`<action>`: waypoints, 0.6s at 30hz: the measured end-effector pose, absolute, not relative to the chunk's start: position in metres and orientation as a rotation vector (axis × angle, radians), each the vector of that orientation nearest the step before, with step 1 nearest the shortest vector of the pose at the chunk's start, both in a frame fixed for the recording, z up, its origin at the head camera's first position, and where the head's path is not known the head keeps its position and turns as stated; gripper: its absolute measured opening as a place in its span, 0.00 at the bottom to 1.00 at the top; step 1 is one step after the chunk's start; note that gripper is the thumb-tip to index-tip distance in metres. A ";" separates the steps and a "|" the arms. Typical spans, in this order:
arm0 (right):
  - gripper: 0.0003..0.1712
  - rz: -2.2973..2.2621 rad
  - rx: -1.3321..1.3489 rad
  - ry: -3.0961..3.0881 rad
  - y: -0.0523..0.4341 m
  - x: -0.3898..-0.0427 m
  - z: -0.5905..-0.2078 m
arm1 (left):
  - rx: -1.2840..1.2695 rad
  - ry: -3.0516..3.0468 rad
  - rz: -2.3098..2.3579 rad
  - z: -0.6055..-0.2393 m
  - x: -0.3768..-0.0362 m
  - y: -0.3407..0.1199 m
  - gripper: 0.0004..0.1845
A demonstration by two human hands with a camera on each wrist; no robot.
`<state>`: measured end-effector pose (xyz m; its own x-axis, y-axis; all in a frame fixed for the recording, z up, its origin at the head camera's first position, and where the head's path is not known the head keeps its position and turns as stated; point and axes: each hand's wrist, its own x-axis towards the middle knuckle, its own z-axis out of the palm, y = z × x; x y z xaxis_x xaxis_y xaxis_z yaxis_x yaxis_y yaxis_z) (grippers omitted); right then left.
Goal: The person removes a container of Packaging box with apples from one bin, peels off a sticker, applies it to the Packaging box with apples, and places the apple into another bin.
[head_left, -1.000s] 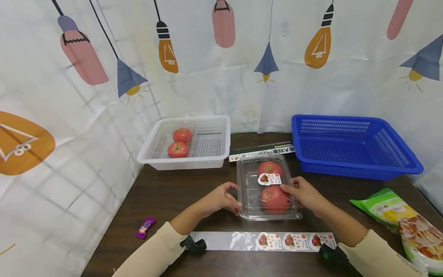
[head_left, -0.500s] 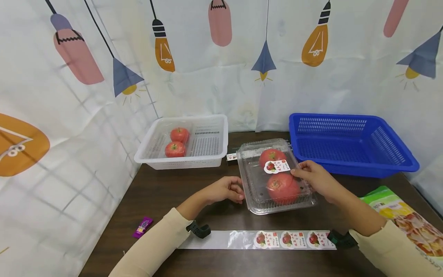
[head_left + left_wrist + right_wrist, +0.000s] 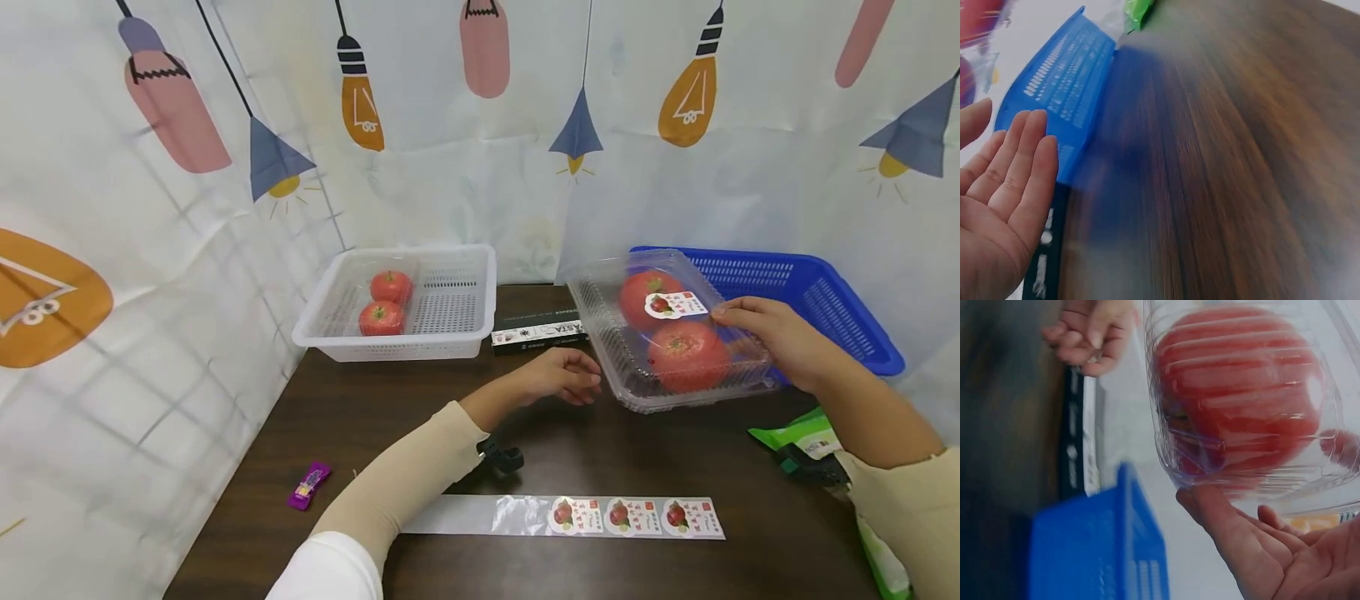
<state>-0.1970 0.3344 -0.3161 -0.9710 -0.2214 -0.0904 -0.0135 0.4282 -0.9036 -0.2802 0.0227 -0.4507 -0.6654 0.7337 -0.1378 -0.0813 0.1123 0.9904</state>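
A clear plastic clamshell box (image 3: 637, 375) holding two red tomatoes (image 3: 688, 356) and bearing a tomato sticker (image 3: 674, 304) on its lid hangs tilted in the air beside the blue basket (image 3: 832, 296). My right hand (image 3: 772, 337) grips the box by its right side; in the right wrist view the fingers (image 3: 1229, 534) curl under the box (image 3: 1310, 481). My left hand (image 3: 562, 377) hovers over the table just left of the box, fingers relaxed and holding nothing. The left wrist view shows its straight fingers (image 3: 1016, 162).
A white basket (image 3: 457, 333) with two tomatoes (image 3: 381, 318) stands at the back left. A dark flat box (image 3: 536, 332) lies behind the left hand. A strip of tomato stickers (image 3: 570, 516) lies near the front edge, a purple wrapper (image 3: 308, 485) at left, a green bag (image 3: 806, 437) at right.
The right hand has lifted the clamshell box off the table and carried it right, toward the blue basket. The left hand has let go of the box and followed it rightward, empty.
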 end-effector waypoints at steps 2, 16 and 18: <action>0.13 -1.607 -0.179 2.461 0.347 -0.200 -0.313 | 0.591 1.744 1.630 -0.454 -0.284 0.034 0.15; 0.14 -1.572 -0.018 2.539 0.421 -0.230 -0.301 | 0.286 1.599 1.893 -0.449 -0.304 0.097 0.21; 0.13 -1.571 0.006 2.529 0.426 -0.236 -0.301 | 0.268 1.579 1.920 -0.448 -0.304 0.103 0.18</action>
<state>-0.2358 0.4265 -0.3009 -0.9865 -0.0829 -0.1410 0.0896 0.4471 -0.8900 -0.3044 0.1030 -0.4484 -0.7802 0.5819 -0.2296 -0.3377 -0.0828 0.9376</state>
